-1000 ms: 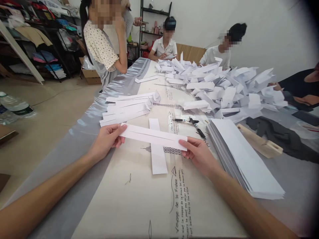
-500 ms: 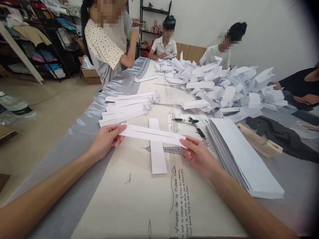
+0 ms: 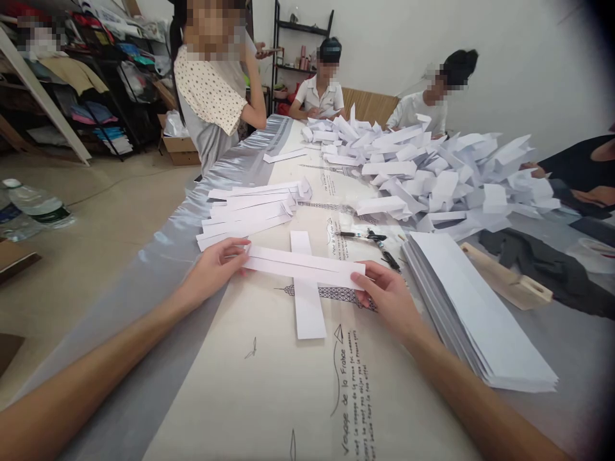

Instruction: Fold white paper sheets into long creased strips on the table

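Observation:
Between my two hands a folded strip of white paper (image 3: pixel 283 261) is stretched crosswise, with a dark slit line along its length. My left hand (image 3: pixel 216 266) pinches its left end, and my right hand (image 3: pixel 384 291) pinches the right end with the thumb on top. Beneath it a second white paper strip (image 3: pixel 310 317) lies lengthwise on the printed tablecloth (image 3: pixel 269 390), partly covered by the held one. Beyond my left hand lie several folded paper strips (image 3: pixel 254 211), overlapping in a loose row.
To the right rests a stack of white paper (image 3: pixel 480 314), beside a wooden block (image 3: pixel 509 282) and dark cloth (image 3: pixel 567 275). Pens (image 3: pixel 375 237) lie ahead of my right hand. A large heap of folded papers (image 3: pixel 413 160) fills the far right. Several people are around the table.
The whole view has shifted slightly, moving the scene right and down. Both hands still hold the paper strip by its ends, and it lies a little flatter over the lower one.

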Available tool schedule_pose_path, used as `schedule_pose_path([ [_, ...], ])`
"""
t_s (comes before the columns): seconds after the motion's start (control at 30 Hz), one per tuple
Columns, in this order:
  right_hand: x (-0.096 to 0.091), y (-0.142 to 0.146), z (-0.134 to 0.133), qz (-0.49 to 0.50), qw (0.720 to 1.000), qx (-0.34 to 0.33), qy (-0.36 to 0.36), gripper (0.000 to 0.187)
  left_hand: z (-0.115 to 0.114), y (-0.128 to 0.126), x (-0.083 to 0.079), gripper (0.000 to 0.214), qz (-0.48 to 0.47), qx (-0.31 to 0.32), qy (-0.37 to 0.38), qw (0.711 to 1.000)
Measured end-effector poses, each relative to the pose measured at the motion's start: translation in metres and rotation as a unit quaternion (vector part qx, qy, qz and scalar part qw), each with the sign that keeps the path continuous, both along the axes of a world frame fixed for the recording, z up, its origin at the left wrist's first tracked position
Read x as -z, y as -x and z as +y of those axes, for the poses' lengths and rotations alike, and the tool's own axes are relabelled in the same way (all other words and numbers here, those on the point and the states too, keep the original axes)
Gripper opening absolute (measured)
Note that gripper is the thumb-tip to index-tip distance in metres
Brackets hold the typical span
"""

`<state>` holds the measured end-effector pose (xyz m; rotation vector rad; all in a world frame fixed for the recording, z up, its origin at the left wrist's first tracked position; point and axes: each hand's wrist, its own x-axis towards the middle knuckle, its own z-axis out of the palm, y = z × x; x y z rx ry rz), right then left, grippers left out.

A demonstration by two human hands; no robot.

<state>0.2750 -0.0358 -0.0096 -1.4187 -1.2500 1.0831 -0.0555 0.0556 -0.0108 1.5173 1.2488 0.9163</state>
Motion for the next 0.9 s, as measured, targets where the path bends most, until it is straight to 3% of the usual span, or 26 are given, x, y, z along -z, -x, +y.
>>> schedule_pose_path([
  [0.13, 0.0047, -0.0028, 0.0026, 0.014, 0.999, 0.031, 0.005, 0.023, 0.0031, 0.0000, 0.0013, 0.034, -0.076, 0.000, 0.009, 0.997],
  [0.33, 0.0080, -0.0051, 0.0035, 0.063, 0.997, 0.032, 0.017, 0.022, 0.0037, 0.0009, 0.0040, 0.042, -0.108, 0.015, 0.033, 0.993],
  [0.57, 0.0055, -0.0028, 0.0040, 0.180, 0.982, -0.004, 0.062, 0.028, 0.0023, 0.0003, 0.0025, 0.046, -0.058, 0.017, 0.018, 0.998],
  [0.77, 0.0092, -0.0064, 0.0067, 0.207, 0.976, 0.002, 0.066, 0.023, -0.0026, -0.0012, -0.0041, 0.047, 0.010, 0.016, 0.009, 1.000],
  [0.9, 0.0090, -0.0074, 0.0066, 0.215, 0.974, -0.003, 0.068, 0.020, -0.0017, 0.0000, -0.0016, 0.045, 0.000, 0.032, 0.007, 0.999],
])
